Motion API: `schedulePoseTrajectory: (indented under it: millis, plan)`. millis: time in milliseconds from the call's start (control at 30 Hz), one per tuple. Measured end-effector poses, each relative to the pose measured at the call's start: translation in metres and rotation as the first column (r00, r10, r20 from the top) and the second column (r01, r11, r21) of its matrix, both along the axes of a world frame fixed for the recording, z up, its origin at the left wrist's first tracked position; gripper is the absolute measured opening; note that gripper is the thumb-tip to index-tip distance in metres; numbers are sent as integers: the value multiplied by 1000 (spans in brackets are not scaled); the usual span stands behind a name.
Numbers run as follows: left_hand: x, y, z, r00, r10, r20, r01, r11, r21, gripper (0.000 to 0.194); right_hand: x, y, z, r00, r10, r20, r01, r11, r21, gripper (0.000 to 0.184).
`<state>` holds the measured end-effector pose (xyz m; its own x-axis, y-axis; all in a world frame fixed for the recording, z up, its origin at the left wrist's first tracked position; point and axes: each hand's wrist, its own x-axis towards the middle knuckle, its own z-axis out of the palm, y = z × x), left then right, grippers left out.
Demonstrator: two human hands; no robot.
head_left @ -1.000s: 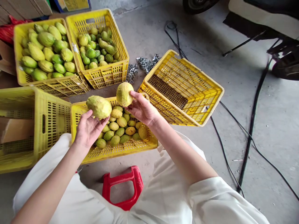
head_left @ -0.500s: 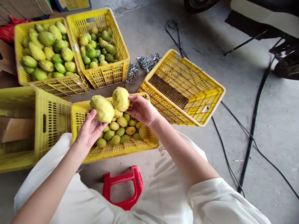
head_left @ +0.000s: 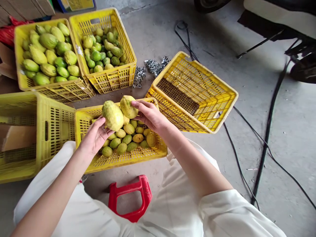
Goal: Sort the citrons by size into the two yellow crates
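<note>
My left hand (head_left: 95, 135) is closed around the lower left side of a large yellow-green lemon (head_left: 113, 116). A smaller, rounder lemon (head_left: 128, 107) is pinched in my right hand (head_left: 149, 115), thumb on top and the other fingers partly hidden behind it. Side by side, the two fruits look close to touching above a yellow plastic crate (head_left: 123, 160). Inside that crate lie several small yellow and green lemons (head_left: 121, 148), some hidden beneath my hands and the held fruit.
Behind stand two yellow crates of fruit: one with large lemons (head_left: 48, 41), another with smaller green ones (head_left: 96, 56). A crate with bare bottom (head_left: 177, 95) leans at right; another crate (head_left: 55, 128) holds cardboard at left. A red stool (head_left: 128, 189), black cables (head_left: 269, 125) and a parked vehicle (head_left: 278, 23) also show.
My left hand has brought the larger lemon rightward and turned it. My right hand has lowered the smaller lemon slightly and tilted it, so the two fruits are now close together.
</note>
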<state>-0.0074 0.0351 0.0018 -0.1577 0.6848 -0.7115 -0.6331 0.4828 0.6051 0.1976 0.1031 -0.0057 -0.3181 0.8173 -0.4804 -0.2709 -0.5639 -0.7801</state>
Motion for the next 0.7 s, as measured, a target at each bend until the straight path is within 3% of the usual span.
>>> schedulePoseTrajectory:
  millis: [233,500,700]
  plan:
    - [3,3,-5,1000,3,-2,-3,1000,2,21,2,-1,2,1000,7,24,-7,1000,-6,45]
    - [-5,-3,-13,992,-120,51,116,991,74,45,-2,-2,1,997,55,59,-53,998,-35,31]
    - [-13,-5,-19,958,-270,100,258,959,118,56,-3,-6,8,995,103,-6,-103,994,-20,49]
